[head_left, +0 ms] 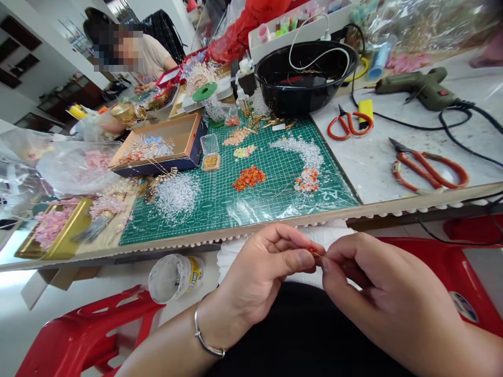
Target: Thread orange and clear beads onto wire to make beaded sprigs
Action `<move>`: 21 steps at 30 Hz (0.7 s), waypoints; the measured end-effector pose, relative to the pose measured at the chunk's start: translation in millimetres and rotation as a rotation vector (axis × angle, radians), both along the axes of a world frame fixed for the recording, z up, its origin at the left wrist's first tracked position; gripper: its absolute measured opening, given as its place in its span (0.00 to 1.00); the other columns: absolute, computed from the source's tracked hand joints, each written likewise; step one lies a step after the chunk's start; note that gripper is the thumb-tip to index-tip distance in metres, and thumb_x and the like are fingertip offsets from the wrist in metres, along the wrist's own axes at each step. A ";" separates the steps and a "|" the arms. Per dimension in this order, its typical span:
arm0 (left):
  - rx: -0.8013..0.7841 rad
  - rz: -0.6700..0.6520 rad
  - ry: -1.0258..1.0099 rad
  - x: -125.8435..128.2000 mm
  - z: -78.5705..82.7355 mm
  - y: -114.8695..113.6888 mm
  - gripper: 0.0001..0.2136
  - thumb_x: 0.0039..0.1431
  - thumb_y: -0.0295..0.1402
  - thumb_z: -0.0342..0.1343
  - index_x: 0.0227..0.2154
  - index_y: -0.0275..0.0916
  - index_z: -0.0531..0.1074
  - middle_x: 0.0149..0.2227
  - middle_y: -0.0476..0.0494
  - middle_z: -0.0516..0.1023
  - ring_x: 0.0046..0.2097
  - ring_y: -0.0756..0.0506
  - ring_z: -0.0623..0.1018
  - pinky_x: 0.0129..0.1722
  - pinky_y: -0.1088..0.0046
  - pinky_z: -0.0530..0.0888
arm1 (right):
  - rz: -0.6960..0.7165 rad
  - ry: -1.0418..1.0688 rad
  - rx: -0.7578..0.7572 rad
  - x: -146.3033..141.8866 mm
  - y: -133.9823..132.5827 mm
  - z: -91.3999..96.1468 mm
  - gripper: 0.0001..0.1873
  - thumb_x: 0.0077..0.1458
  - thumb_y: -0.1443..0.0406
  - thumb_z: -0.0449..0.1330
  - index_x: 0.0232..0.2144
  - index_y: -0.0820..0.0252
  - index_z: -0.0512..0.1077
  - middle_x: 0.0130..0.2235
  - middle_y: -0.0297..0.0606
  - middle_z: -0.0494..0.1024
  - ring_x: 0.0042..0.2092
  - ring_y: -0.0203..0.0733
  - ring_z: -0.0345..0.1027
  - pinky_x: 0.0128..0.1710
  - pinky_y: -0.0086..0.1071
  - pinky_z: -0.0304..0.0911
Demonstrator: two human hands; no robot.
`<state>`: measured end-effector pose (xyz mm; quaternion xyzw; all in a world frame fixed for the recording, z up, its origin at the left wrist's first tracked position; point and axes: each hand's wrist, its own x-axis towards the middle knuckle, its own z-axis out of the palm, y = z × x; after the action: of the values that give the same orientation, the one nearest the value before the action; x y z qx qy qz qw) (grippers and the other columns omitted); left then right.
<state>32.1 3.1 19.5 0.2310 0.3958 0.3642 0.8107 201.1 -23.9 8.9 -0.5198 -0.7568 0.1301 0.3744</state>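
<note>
My left hand (263,272) and my right hand (377,288) meet in front of my lap, below the table's front edge. Both pinch a tiny orange-red bead piece (316,253) between thumbs and forefingers; most of it is hidden by the fingertips. A silver bangle (204,337) circles my left wrist. On the green cutting mat (220,204) above my hands lie a heap of orange beads (249,177), a mixed orange and clear heap (307,179) and a mound of clear beads (176,195).
A black bowl (306,78) stands at the mat's far edge. Orange scissors (348,124), orange snips (428,167) and a green glue gun (420,88) lie on the white top at right. A wooden box (165,144) and gold tray (58,230) sit left. Another person sits far left.
</note>
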 end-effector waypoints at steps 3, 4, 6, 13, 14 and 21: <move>0.013 0.006 0.025 -0.5 -0.3 -0.6 0.09 0.49 0.23 0.71 0.30 0.36 0.76 0.33 0.48 0.83 0.35 0.52 0.81 0.41 0.76 0.76 | -0.003 -0.030 0.019 0.3 -1.2 -0.3 0.07 0.56 0.70 0.54 0.27 0.54 0.63 0.17 0.24 0.64 0.15 0.29 0.56 0.16 0.24 0.51; 0.014 0.009 0.029 -0.5 -0.3 -0.8 0.09 0.49 0.23 0.71 0.30 0.37 0.76 0.33 0.48 0.83 0.35 0.52 0.81 0.41 0.76 0.75 | -0.001 -0.039 0.024 0.3 -1.4 -0.1 0.07 0.56 0.70 0.54 0.28 0.54 0.63 0.17 0.24 0.64 0.15 0.29 0.56 0.16 0.24 0.51; 0.017 0.010 0.028 -0.3 -0.1 -1.2 0.10 0.49 0.23 0.71 0.31 0.37 0.76 0.33 0.48 0.83 0.35 0.52 0.80 0.42 0.76 0.75 | 0.008 -0.048 0.033 0.2 -1.3 0.9 0.07 0.56 0.70 0.54 0.28 0.54 0.63 0.17 0.24 0.65 0.15 0.29 0.56 0.15 0.24 0.51; 0.007 0.018 -0.024 0.4 -0.3 -1.2 0.09 0.50 0.22 0.71 0.30 0.36 0.77 0.32 0.49 0.83 0.33 0.54 0.80 0.40 0.79 0.76 | 0.015 -0.065 0.055 -0.4 2.0 3.6 0.08 0.57 0.71 0.53 0.28 0.54 0.62 0.17 0.24 0.64 0.15 0.30 0.56 0.16 0.25 0.50; 0.001 0.014 -0.041 0.2 -1.0 -1.2 0.08 0.50 0.22 0.71 0.30 0.36 0.77 0.32 0.49 0.83 0.33 0.53 0.81 0.39 0.79 0.76 | 0.010 -0.064 0.059 -0.4 2.2 3.7 0.08 0.57 0.71 0.53 0.28 0.54 0.62 0.17 0.24 0.64 0.15 0.30 0.55 0.16 0.25 0.50; -0.033 0.003 -0.083 0.0 -4.0 -0.8 0.08 0.51 0.22 0.70 0.31 0.34 0.76 0.32 0.48 0.83 0.32 0.53 0.81 0.36 0.79 0.77 | 0.005 -0.076 0.088 0.7 -1.9 3.7 0.08 0.59 0.71 0.53 0.29 0.55 0.63 0.17 0.23 0.63 0.15 0.30 0.55 0.16 0.24 0.50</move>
<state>32.1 2.3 15.6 0.2017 0.3682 0.3679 0.8297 201.9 -25.9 12.6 -0.5055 -0.7766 0.0778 0.3678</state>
